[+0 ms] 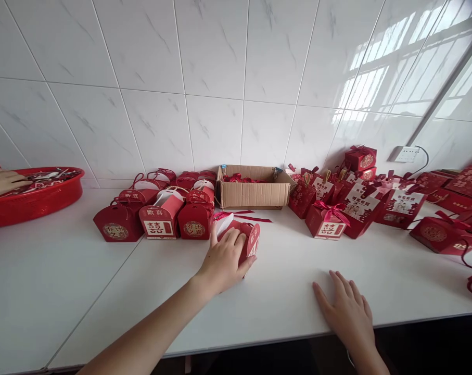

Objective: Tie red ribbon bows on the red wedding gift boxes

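My L hand [222, 260] gripped a red box [253, 240] btwn thumb & fingers. My R hand [347, 310], fingers loosely spread, was over the white table [282, 297], contact unclear.

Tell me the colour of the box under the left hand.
The box is mostly red with white parts, seen best in the head view.
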Tool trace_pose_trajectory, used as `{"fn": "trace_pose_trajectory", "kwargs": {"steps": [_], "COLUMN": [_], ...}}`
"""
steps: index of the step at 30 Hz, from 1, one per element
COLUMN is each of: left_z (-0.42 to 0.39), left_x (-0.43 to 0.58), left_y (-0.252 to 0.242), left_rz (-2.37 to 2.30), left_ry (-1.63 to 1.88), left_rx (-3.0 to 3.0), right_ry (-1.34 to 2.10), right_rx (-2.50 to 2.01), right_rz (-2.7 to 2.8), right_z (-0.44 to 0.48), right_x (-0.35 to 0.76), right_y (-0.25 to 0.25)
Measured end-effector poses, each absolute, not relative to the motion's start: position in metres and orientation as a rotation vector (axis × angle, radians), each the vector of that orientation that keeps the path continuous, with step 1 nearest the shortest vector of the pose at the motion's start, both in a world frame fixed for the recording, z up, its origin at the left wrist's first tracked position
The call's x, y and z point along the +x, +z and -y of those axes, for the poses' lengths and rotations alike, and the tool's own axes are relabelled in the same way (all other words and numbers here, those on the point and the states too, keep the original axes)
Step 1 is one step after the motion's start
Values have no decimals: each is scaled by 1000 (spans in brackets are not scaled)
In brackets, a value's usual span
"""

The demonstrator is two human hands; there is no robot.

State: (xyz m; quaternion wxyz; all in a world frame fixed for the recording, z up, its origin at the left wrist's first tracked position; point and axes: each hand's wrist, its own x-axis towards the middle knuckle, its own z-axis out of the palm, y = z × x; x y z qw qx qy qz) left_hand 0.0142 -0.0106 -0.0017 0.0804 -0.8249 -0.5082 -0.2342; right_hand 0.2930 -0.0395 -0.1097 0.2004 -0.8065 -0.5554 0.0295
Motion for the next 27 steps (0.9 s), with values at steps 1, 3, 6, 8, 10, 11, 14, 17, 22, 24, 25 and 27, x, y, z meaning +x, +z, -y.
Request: {"fn": "trace_pose_trajectory", "kwargs": {"steps": [1,3,6,8,10,11,14,17,22,24,25,27], "left_z": [11,10,7,3,-1,-2,-6,-8,-9,-9,-9,-10], "left_x": [12,5,-11,-23,-31,-35,-39,-40,-39,-40,-41,-42], "left_y": [-3,-5,-7,-6,-5,-4,-5,-11,-22,-24,-25,-26], "left_rz": [1512,1485,1439,1424,1408,1395,1349,1324,1314,1309,1301,1284], "left_ry": [-698,-723,-746,-725,-704,-701,-690,-696,-772,-778,-775,-767], "left_rx": [-2491,-2535,-2600,-2675,-2757,-2786,-2804,-2776,-2698,-2684,-2682,-2678], "right_ry": [104,200,393,474,595,655,706,729,812,768,724,616], "right_rx": [-2224,-2092,-1725,-1513,-1358,-1321,-1284,-1330,-1233,-1203,-1216,-1281], "right_rz": [1539,1510,1530,1622,1723,1764,1993,2299,2577,2658,2669,2628], "right_z": [38,33,24,13,-1,-9,-38,-65,-95,-104,-108,-116], "right_x": [294,293,281,264,242,231,201,183,180,184,186,190], "right_y": [-108,-100,-77,-55,-31,-20,7,22,42,52,57,64]}}
